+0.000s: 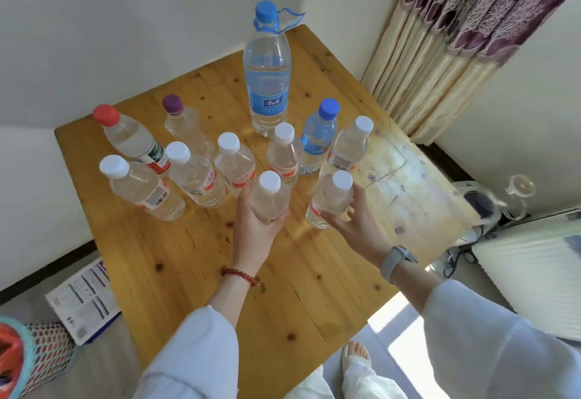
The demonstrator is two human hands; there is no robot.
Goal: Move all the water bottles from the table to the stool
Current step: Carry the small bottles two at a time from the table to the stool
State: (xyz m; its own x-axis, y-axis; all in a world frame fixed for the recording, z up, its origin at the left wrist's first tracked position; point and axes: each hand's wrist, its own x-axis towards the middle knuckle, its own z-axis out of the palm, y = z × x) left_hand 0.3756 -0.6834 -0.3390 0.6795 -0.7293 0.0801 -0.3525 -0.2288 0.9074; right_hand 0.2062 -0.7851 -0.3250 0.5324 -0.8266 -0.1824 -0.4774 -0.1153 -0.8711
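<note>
- My left hand (256, 225) is gripping a white-capped bottle (270, 197) from below, palm up, fingers curling round its lower body; a red bead bracelet (240, 274) is sitting on that wrist
- My right hand (353, 219) is wrapping round a second white-capped bottle (330, 199), thumb on the near side, fingers on the far side; a grey watch (396, 262) is riding on the wrist
- Both bottles are standing at the near edge of the cluster — whether their bases are touching the wood I cannot tell
- Behind them, more bottles are standing upright on the wooden table (188, 260): five white-capped ones, a red-capped bottle (132, 139) at far left, a purple-capped bottle (185, 125) behind, a small blue-capped bottle (317, 141) to the right; a tall blue-capped bottle (267, 84) with a carrying loop is rising at the back
- No stool is showing in this view
- Beyond the table: a patterned curtain (456, 37) at upper right; a printed box (83, 301) and a mesh basket (41, 354) on the floor at left
</note>
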